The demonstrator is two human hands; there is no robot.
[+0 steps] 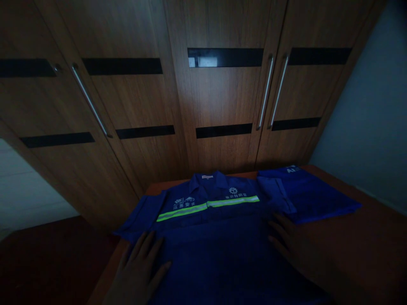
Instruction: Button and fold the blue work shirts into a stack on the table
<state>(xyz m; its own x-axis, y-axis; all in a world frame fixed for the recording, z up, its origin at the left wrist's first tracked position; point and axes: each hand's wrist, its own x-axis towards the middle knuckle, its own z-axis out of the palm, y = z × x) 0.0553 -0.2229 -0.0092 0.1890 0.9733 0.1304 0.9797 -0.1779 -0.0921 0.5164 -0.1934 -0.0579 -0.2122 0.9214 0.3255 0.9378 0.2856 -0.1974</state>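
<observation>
A dark blue short-sleeved work shirt (216, 250) lies spread face up, its collar at the far end. A yellow-green and silver reflective stripe crosses its chest, with white lettering and emblems above. My left hand (140, 267) rests at the shirt's left edge, fingers spread, touching the cloth. On the opposite side my right hand (291, 241) lies against the right edge below the sleeve, fingers apart. Its wrist fades into shadow. Neither hand grips anything that I can see.
A folded brighter blue garment (311, 195) with white letters sits right of the shirt on the reddish-brown table (359, 245). Behind stands a wooden wardrobe (219, 97) with long metal handles. A pale wall (365, 127) rises at the right. The room is dim.
</observation>
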